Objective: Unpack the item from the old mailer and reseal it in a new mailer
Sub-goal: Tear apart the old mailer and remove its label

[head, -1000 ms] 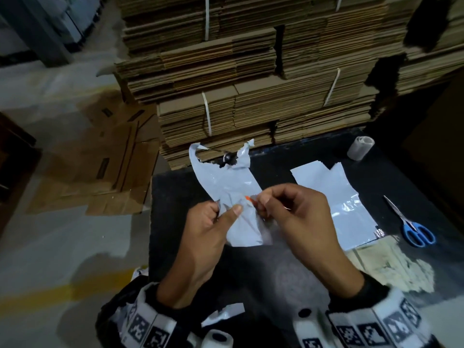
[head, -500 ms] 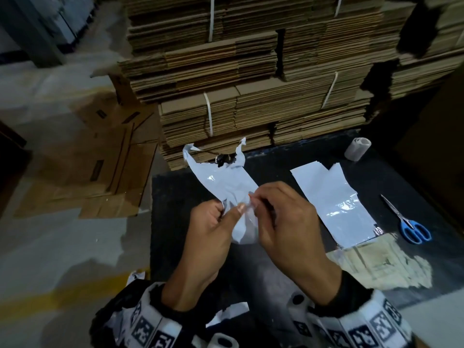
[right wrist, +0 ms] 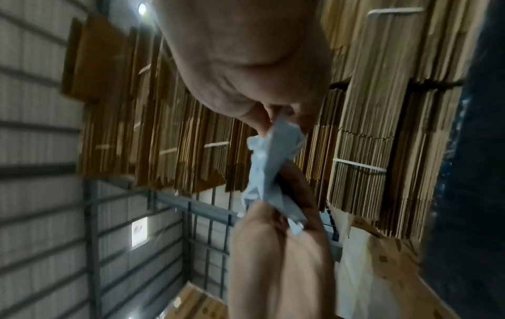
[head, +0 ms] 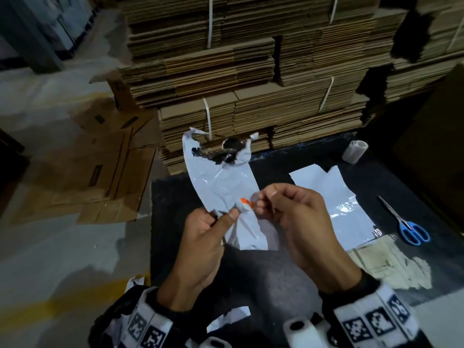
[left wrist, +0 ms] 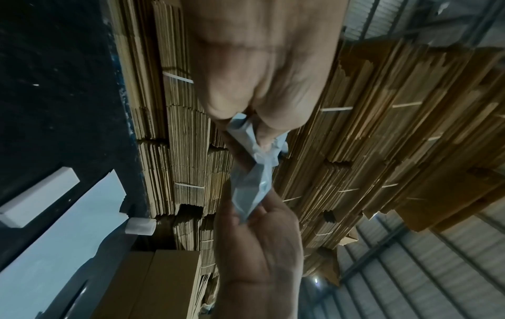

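**Old mailer being torn open, item not yet out**

Both hands work the torn grey old mailer (head: 221, 187), held up above the dark tabletop (head: 175, 247) near its centre. The left hand (head: 200, 237) pinches a crumpled fold of the plastic between thumb and curled fingers (head: 232, 214). The right hand (head: 296, 217) pinches the film just at 3 o'clock of that grip, fingers bent tight on it. Between the two grips a small orange patch (head: 245, 202) shows; whether it is a label, tape or the item itself cannot be told. The mailer's far end, at 12 o'clock, is ragged and open with dark lining showing.

By my reading this is the unpacking step: the hands are pulling the film apart to free what is inside. The next move likely calls for widening the tear with opposed pulls, without damaging the contents, then drawing the item out toward the new mailer (head: 334, 197), which lies flat on the tabletop at 3 o'clock of the hands. Blue-handled scissors (head: 406, 227) lie farther out at 3 o'clock, and a tape roll (head: 355, 151) sits at 1 o'clock.

No writing or brand can be read. The wrist bands (head: 376, 322) carry black-and-white square marker codes, and flattened cartons (head: 100, 172) on the floor at 9 o'clock bear dark printed strips too small to read.
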`<state>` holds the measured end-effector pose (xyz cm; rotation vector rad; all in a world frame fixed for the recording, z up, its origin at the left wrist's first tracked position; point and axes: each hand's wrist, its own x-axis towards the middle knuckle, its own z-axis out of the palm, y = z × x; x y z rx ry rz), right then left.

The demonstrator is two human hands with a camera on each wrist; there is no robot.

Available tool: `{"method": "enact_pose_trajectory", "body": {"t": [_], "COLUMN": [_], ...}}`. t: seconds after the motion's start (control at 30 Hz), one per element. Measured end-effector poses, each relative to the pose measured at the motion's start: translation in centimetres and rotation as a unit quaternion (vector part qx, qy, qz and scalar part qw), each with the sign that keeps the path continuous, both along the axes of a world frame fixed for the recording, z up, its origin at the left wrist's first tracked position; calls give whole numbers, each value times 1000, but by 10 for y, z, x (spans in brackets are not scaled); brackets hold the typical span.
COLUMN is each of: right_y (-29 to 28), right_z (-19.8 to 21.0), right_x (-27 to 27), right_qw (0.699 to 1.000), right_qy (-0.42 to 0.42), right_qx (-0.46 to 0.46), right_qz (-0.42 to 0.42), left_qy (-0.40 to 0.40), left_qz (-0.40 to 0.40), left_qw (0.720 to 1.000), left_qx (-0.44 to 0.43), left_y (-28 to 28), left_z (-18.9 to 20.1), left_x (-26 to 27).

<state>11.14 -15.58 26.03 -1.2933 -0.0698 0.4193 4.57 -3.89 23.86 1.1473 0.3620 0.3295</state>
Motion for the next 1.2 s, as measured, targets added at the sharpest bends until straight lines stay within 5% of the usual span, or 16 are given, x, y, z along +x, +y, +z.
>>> {"method": "enact_pose_trajectory", "body": {"t": [0.07,0.17,0.37,0.57,0.67,0.97,1.2], "right_y": [-4,-5,-5,-1,1,8,13], "right_z": [6,7,-5,-11,-13,-9,-6], "right_x": [3,0,-5,-6,-6,-9,-14], "right_qw": [1000,993,904,847,858,975,1000], "right_qy": [3,-105,-363,-438,-417,-160,1], "right_qx": [17,-48,-225,-300,-302,-150,-11], "right_qz": [8,31,16,3,6,30,13], "left_qy": [2,4,30,35,26,-1,-15], "left_qz": [3,-6,13,23,11,-7,1], "left_qw": [1000,1000,997,991,992,1000,999], "left_qx": [0,6,76,130,121,3,-32], "left_y": [0,-1,2,5,6,4,3], "left_z": [1,5,9,4,1,-1,-4], "left_x": [-1,-2,-5,-7,-7,-5,-5]}}
